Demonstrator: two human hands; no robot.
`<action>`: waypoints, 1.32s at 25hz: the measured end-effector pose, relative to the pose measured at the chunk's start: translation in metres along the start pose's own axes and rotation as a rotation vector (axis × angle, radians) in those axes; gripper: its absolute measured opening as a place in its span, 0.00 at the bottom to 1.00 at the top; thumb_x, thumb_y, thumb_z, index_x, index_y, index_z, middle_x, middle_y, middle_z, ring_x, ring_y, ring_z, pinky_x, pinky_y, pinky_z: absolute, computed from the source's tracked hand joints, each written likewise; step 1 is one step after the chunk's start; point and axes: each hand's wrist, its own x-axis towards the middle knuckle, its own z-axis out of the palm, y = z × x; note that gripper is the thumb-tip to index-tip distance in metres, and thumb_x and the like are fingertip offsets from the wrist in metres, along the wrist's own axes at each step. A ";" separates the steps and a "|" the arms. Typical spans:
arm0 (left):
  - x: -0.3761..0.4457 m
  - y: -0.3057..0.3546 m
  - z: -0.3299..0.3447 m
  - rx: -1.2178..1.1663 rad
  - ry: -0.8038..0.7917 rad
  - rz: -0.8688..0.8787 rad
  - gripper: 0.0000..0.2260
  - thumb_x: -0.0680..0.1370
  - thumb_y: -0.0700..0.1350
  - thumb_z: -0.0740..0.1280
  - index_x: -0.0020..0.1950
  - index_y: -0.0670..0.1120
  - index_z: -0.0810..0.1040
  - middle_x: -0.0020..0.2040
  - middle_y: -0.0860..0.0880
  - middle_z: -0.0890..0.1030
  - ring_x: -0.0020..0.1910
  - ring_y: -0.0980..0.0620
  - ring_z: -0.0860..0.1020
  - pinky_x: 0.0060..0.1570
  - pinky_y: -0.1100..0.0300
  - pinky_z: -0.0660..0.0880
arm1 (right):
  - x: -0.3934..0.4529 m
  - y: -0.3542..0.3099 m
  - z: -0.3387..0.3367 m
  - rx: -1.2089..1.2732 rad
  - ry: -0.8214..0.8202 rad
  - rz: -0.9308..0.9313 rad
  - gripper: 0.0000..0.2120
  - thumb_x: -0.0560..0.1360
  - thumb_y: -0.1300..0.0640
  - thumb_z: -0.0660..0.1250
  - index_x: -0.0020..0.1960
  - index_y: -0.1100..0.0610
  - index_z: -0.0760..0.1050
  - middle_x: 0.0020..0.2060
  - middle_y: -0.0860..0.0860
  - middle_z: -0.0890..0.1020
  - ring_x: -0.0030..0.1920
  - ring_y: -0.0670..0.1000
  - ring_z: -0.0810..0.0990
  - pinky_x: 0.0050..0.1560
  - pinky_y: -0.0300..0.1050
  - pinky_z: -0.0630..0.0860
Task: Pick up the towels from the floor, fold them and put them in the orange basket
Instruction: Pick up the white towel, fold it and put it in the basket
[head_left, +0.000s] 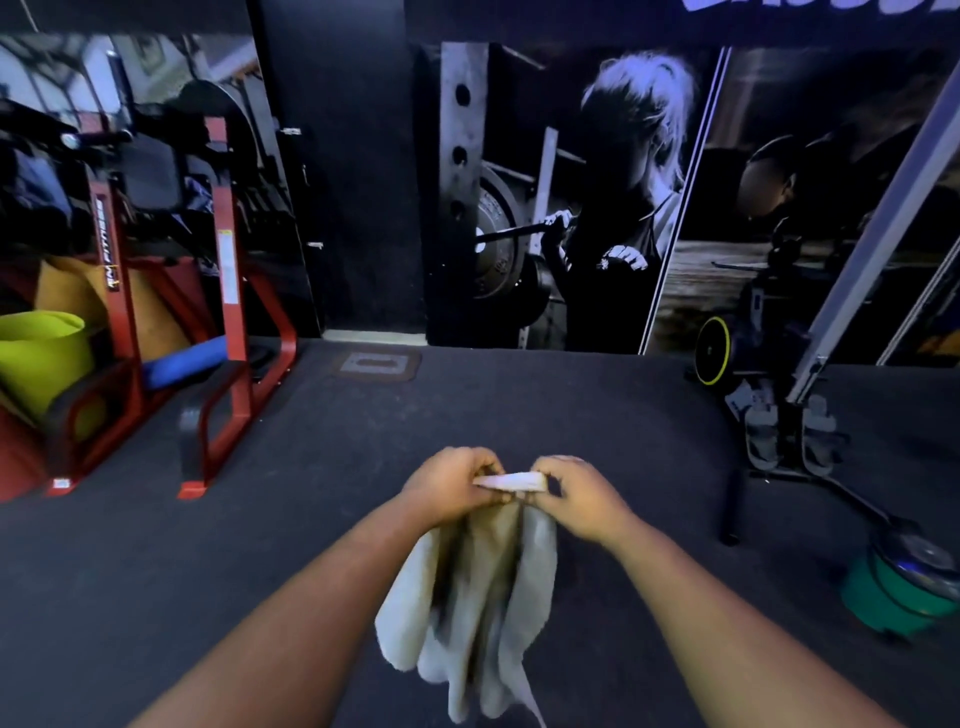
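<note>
Towel (467, 613) hangs bunched below both hands, left hand (449, 488) and right hand (576, 493) pinching top edge. Risk: uneven corners, crooked fold; slipped pinch drops towel on floor (208, 571).

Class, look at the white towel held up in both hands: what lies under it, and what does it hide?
Under the white towel, pinched by the left hand and right hand, lies dark gym floor. The patch directly beneath the hanging folds is covered and cannot be seen.
</note>
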 end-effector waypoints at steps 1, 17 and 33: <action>-0.004 -0.011 -0.001 0.198 -0.010 -0.051 0.07 0.75 0.54 0.72 0.51 0.54 0.80 0.49 0.53 0.84 0.50 0.50 0.82 0.47 0.53 0.78 | 0.003 0.005 -0.006 0.029 0.054 0.014 0.08 0.72 0.56 0.72 0.39 0.54 0.74 0.38 0.50 0.79 0.41 0.50 0.77 0.45 0.53 0.74; -0.021 -0.079 -0.040 0.508 0.080 -0.389 0.21 0.74 0.69 0.67 0.48 0.52 0.81 0.47 0.51 0.83 0.49 0.46 0.82 0.45 0.55 0.77 | 0.004 0.070 -0.058 0.047 0.265 0.521 0.14 0.76 0.52 0.68 0.37 0.59 0.73 0.32 0.51 0.77 0.38 0.54 0.76 0.39 0.51 0.71; -0.001 0.007 -0.015 -0.642 -0.009 -0.067 0.11 0.72 0.44 0.80 0.49 0.41 0.84 0.41 0.50 0.84 0.39 0.57 0.79 0.40 0.63 0.75 | 0.020 -0.010 -0.016 -0.154 -0.262 0.207 0.16 0.72 0.38 0.73 0.42 0.51 0.77 0.39 0.47 0.82 0.41 0.49 0.79 0.42 0.49 0.76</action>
